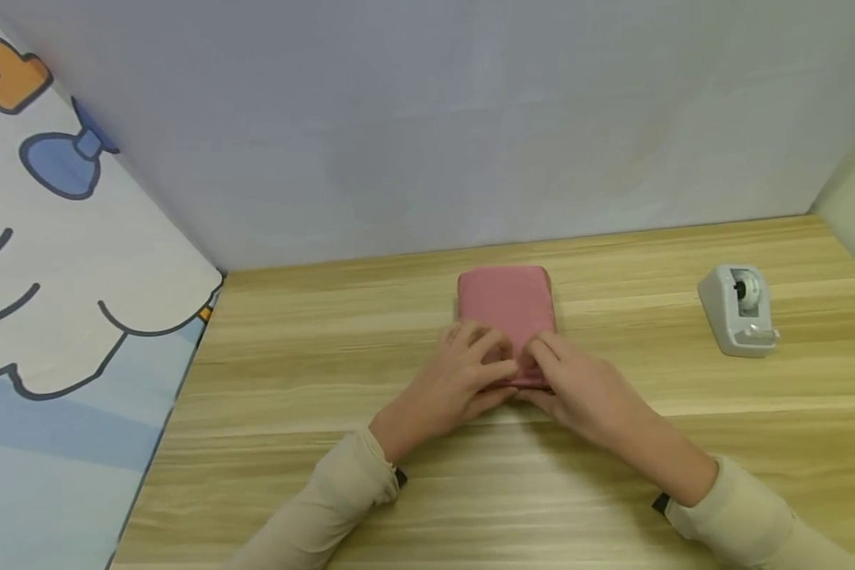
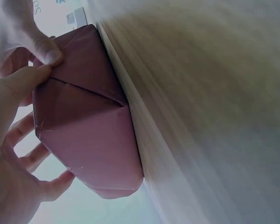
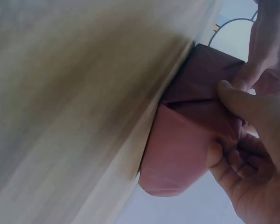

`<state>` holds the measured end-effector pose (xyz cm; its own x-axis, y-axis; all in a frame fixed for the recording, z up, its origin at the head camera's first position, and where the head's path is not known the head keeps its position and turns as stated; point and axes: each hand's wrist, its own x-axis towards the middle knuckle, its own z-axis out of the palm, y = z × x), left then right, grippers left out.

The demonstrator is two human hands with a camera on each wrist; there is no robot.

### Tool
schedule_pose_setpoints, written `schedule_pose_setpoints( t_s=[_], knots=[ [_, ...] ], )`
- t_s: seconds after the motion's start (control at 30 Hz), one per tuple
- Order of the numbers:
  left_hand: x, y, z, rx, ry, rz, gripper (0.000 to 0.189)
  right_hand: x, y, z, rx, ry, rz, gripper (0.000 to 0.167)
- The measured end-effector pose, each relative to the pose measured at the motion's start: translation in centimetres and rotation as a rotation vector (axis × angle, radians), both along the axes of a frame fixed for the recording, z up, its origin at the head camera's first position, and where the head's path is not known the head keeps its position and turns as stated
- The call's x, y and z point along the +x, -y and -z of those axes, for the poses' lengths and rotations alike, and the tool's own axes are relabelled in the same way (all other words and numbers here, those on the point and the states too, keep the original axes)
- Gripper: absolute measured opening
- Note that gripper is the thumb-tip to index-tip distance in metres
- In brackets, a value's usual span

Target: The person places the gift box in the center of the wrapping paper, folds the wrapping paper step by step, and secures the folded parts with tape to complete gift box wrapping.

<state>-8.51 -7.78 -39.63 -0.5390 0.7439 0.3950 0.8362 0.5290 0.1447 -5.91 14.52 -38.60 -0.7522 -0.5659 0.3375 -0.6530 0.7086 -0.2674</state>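
Observation:
A box wrapped in pink paper (image 1: 507, 299) lies flat on the wooden table, its near end towards me. My left hand (image 1: 459, 376) grips the left part of that end, with fingers curled on top and the thumb at the end face. From the other side my right hand (image 1: 587, 392) pinches the same edge, its thumb close to the left one. In the left wrist view, folded paper (image 2: 86, 67) closes over the end face, with a slanting crease. The right wrist view shows a slightly gaping fold (image 3: 191, 102) below the thumbs.
To the right on the table (image 1: 292, 356) stands a white tape dispenser (image 1: 737, 310) with a roll in it. A pale wall (image 1: 470, 142) rises behind the table. Along the left edge is a panel with a cartoon print (image 1: 78, 261).

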Motion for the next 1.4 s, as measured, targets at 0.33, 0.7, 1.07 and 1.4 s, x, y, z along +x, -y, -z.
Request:
schedule_pose_setpoints(
  t_s=[0.33,0.7,1.07,1.4],
  knots=[
    [0.1,0.6,-0.2,0.039,-0.006,-0.027,0.009,-0.2,-0.7,-0.5,-0.132,0.142,-0.033,0.031],
    [0.0,0.4,-0.2,0.048,-0.002,-0.024,0.012,0.6,-12.0,-1.6,-0.335,0.228,0.462,0.022],
    [0.0,-0.3,0.0,0.025,-0.004,-0.008,0.008,0.2,-20.7,-0.8,-0.182,0.298,0.777,0.044],
    [0.1,-0.2,-0.2,0.012,0.005,-0.019,0.009,-1.1,-21.9,-0.1,-0.183,0.41,0.755,0.046]
  ],
)
